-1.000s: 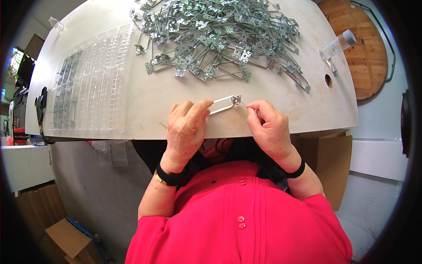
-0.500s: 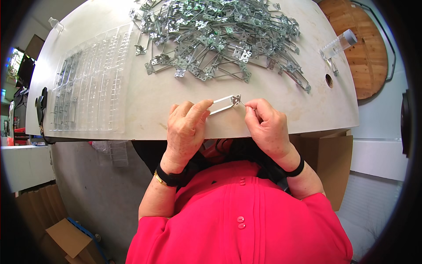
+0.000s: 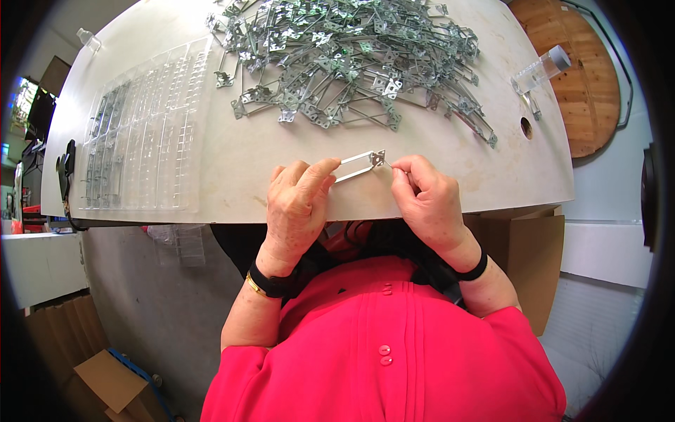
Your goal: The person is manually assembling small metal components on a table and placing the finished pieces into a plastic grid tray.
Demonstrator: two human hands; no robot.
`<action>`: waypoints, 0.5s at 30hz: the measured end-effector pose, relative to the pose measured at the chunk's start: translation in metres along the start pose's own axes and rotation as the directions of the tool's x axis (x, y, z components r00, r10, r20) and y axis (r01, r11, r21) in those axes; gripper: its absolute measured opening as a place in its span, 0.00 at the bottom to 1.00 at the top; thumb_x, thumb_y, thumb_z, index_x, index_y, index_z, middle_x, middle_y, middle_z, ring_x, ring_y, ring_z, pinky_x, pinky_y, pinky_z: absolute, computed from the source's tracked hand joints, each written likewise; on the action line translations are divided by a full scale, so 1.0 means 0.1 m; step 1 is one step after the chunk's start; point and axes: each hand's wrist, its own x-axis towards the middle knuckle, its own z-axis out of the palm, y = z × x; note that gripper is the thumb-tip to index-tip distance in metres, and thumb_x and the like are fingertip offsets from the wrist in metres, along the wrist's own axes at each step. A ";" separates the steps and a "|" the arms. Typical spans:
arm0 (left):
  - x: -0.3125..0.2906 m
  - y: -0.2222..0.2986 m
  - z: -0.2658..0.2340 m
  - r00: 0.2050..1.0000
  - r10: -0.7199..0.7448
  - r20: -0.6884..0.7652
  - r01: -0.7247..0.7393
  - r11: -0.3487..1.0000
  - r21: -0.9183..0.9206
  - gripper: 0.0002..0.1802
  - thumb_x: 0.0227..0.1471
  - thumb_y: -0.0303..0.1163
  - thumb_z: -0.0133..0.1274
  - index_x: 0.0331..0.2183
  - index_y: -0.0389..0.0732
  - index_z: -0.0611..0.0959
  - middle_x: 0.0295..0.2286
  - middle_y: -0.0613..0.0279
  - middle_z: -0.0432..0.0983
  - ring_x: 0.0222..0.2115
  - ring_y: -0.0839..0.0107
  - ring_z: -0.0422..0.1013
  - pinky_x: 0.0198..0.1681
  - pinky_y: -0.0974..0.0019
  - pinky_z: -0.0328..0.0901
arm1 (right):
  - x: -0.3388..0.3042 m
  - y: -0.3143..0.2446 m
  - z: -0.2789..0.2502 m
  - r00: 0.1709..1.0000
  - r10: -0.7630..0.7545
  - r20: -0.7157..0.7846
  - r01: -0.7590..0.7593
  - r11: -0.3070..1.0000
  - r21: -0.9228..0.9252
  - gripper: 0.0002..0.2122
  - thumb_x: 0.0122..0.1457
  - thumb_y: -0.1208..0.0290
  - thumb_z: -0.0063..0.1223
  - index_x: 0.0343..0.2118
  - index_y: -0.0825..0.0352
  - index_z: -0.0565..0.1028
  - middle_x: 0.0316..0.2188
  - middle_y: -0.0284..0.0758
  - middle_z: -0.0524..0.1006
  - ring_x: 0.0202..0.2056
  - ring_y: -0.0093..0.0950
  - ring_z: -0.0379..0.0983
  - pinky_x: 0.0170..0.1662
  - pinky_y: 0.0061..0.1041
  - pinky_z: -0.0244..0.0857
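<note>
My left hand (image 3: 299, 204) is closed on the near end of a metal bracket (image 3: 360, 160), two thin parallel arms joined to a small perforated plate. The bracket points right and slightly away, just above the table's front part. A thin wire-like piece sticks out of its plate toward my right hand (image 3: 427, 200). Thumb and forefinger of that hand pinch the tip of this thin piece; its exact kind is too small to make out. Beyond my hands lies a large heap of similar metal brackets (image 3: 344, 63).
On the left lie clear plastic compartment trays (image 3: 158, 133), with metal parts in the left columns. A clear tube with a grey cap (image 3: 541, 70) lies at the right, near a round hole (image 3: 526, 128) in the table. A cardboard box (image 3: 524, 260) stands below the right edge.
Almost nothing differs. Both hands keep their grip, and the bracket stays in the same place.
</note>
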 end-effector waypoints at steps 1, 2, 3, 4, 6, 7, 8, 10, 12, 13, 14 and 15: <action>0.00 0.00 0.00 1.000 0.001 0.002 -0.001 1.000 -0.003 0.21 0.52 0.18 0.64 0.47 0.45 0.87 0.25 0.63 0.73 0.27 0.62 0.72 0.36 0.58 0.62 | 0.00 -0.01 -0.02 1.000 0.013 0.006 -0.013 1.000 -0.013 0.03 0.65 0.77 0.60 0.39 0.66 0.78 0.24 0.45 0.80 0.24 0.44 0.81 0.28 0.38 0.72; 0.01 0.00 0.00 1.000 0.002 0.003 -0.002 1.000 -0.004 0.21 0.52 0.18 0.64 0.47 0.45 0.87 0.25 0.63 0.73 0.27 0.62 0.72 0.36 0.58 0.62 | 0.00 -0.01 -0.02 1.000 0.014 0.005 -0.014 1.000 -0.014 0.03 0.65 0.77 0.60 0.39 0.66 0.78 0.24 0.45 0.80 0.24 0.44 0.81 0.28 0.38 0.72; 0.00 -0.01 0.01 1.000 0.007 -0.006 -0.007 1.000 -0.002 0.21 0.52 0.18 0.64 0.48 0.45 0.87 0.25 0.63 0.74 0.27 0.62 0.72 0.36 0.58 0.62 | 0.01 0.00 -0.01 1.000 0.016 0.009 -0.016 1.000 0.003 0.03 0.65 0.77 0.60 0.39 0.66 0.78 0.24 0.44 0.80 0.24 0.44 0.81 0.28 0.38 0.72; 0.00 -0.01 0.01 1.000 0.012 -0.013 -0.012 1.000 0.000 0.21 0.52 0.18 0.64 0.48 0.45 0.87 0.25 0.63 0.74 0.27 0.62 0.72 0.36 0.58 0.62 | 0.01 0.00 -0.01 1.000 0.019 0.012 -0.020 1.000 0.020 0.03 0.65 0.77 0.60 0.39 0.66 0.78 0.24 0.44 0.80 0.24 0.44 0.81 0.28 0.38 0.72; 0.00 0.00 0.00 1.000 0.005 -0.005 -0.005 1.000 -0.003 0.21 0.51 0.17 0.64 0.48 0.45 0.87 0.25 0.63 0.74 0.27 0.62 0.72 0.36 0.59 0.63 | 0.02 -0.01 0.00 1.000 0.011 0.008 -0.011 1.000 0.010 0.03 0.65 0.77 0.60 0.39 0.66 0.78 0.24 0.44 0.81 0.24 0.44 0.81 0.28 0.38 0.72; 0.00 0.00 0.00 1.000 -0.003 0.001 0.003 1.000 -0.003 0.21 0.51 0.17 0.64 0.48 0.45 0.87 0.26 0.63 0.74 0.27 0.61 0.72 0.36 0.59 0.63 | 0.02 -0.01 0.00 1.000 0.000 0.005 0.000 1.000 0.001 0.03 0.65 0.77 0.60 0.39 0.66 0.78 0.24 0.44 0.81 0.24 0.44 0.81 0.28 0.38 0.72; 0.00 0.00 0.00 1.000 -0.003 0.002 0.003 1.000 -0.003 0.21 0.51 0.17 0.64 0.48 0.45 0.87 0.26 0.63 0.74 0.27 0.61 0.72 0.36 0.59 0.63 | 0.02 -0.01 0.01 1.000 0.001 0.005 -0.001 1.000 0.002 0.03 0.65 0.77 0.60 0.39 0.66 0.78 0.24 0.44 0.81 0.24 0.44 0.81 0.28 0.38 0.72; 0.00 0.00 0.00 1.000 0.001 0.003 -0.001 1.000 0.002 0.22 0.51 0.17 0.64 0.48 0.45 0.87 0.26 0.64 0.74 0.27 0.62 0.72 0.36 0.59 0.63 | 0.01 -0.01 0.01 0.999 -0.021 -0.024 0.021 1.000 -0.009 0.03 0.65 0.77 0.59 0.39 0.66 0.78 0.24 0.45 0.81 0.24 0.44 0.81 0.28 0.38 0.72; 0.01 0.00 0.00 1.000 0.003 0.000 -0.003 1.000 0.001 0.21 0.52 0.18 0.65 0.48 0.45 0.87 0.26 0.64 0.74 0.27 0.62 0.72 0.36 0.59 0.62 | 0.01 -0.01 0.01 1.000 -0.007 -0.006 0.007 1.000 0.000 0.03 0.65 0.77 0.59 0.39 0.66 0.78 0.24 0.45 0.81 0.25 0.44 0.81 0.29 0.38 0.72; 0.00 0.00 0.00 1.000 0.005 -0.003 -0.005 1.000 0.001 0.21 0.52 0.18 0.65 0.48 0.45 0.87 0.26 0.64 0.74 0.27 0.62 0.72 0.36 0.59 0.62 | 0.01 -0.01 0.02 1.000 0.008 0.012 -0.008 1.000 0.009 0.03 0.65 0.77 0.60 0.39 0.66 0.78 0.25 0.45 0.81 0.25 0.44 0.81 0.29 0.38 0.72; 0.00 0.00 0.00 1.000 0.005 -0.002 -0.005 1.000 0.000 0.21 0.52 0.18 0.65 0.48 0.45 0.87 0.26 0.64 0.74 0.27 0.62 0.72 0.36 0.59 0.62 | 0.01 0.00 0.02 1.000 0.009 0.012 -0.009 1.000 0.009 0.03 0.65 0.77 0.60 0.39 0.66 0.78 0.25 0.45 0.81 0.25 0.44 0.81 0.29 0.38 0.72; 0.00 0.00 0.00 1.000 0.005 0.001 -0.005 1.000 0.002 0.21 0.52 0.18 0.65 0.48 0.45 0.87 0.26 0.64 0.74 0.27 0.62 0.72 0.36 0.59 0.62 | 0.01 0.00 0.02 1.000 0.017 0.002 -0.017 1.000 0.014 0.03 0.65 0.77 0.59 0.39 0.66 0.78 0.25 0.45 0.81 0.25 0.44 0.81 0.28 0.38 0.72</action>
